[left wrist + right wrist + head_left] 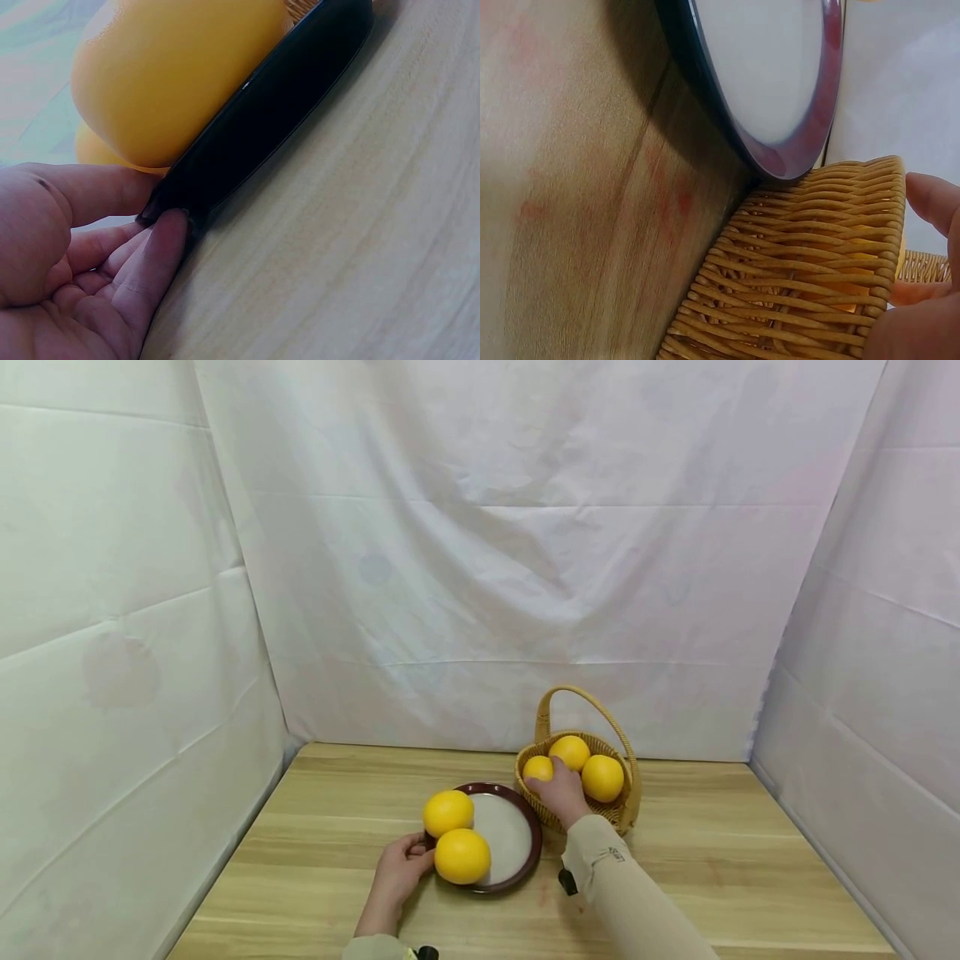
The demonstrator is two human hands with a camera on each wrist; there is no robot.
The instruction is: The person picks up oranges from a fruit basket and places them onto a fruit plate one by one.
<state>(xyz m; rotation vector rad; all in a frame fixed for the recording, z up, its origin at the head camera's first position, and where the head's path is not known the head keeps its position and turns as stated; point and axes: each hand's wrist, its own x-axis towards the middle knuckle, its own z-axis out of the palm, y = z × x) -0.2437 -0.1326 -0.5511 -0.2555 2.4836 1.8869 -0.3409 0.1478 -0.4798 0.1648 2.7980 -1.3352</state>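
Yellow fruit (537, 767) in the basket (802, 232), grasped by my right hand (562, 793).
It lies at the basket's left side, nearest the plate (512, 831), which sits just leftward bearing two other fruits (462, 857); my left hand (399, 868) pinches the plate's far left rim.

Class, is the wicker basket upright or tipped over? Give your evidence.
Upright: the wicker basket stands on the table, its handle arching above three yellow fruits inside.
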